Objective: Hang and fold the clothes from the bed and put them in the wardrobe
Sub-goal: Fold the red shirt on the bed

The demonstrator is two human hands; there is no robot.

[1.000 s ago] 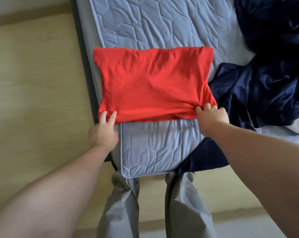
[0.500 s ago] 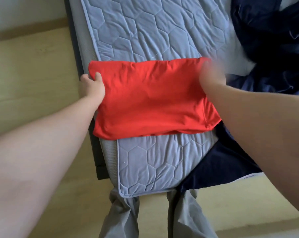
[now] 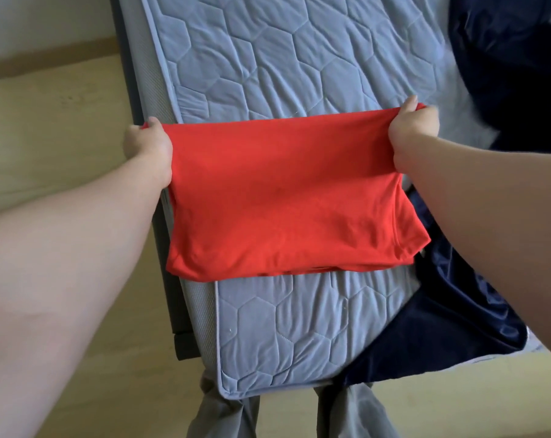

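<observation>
A red folded garment lies across the near end of the blue quilted mattress. My left hand grips its far left corner at the bed's edge. My right hand grips its far right corner, thumb on top. The far edge is pulled taut between both hands and lifted a little; the near edge rests on the mattress. Dark navy clothes lie heaped on the bed's right side.
A navy cloth hangs over the mattress's near right corner. The dark bed frame runs along the left side, with pale wooden floor beyond. My grey trouser legs stand at the foot of the bed.
Both hands left the near edge of the red garment, reached to its far corners and took hold of them. The far edge is now raised and stretched.
</observation>
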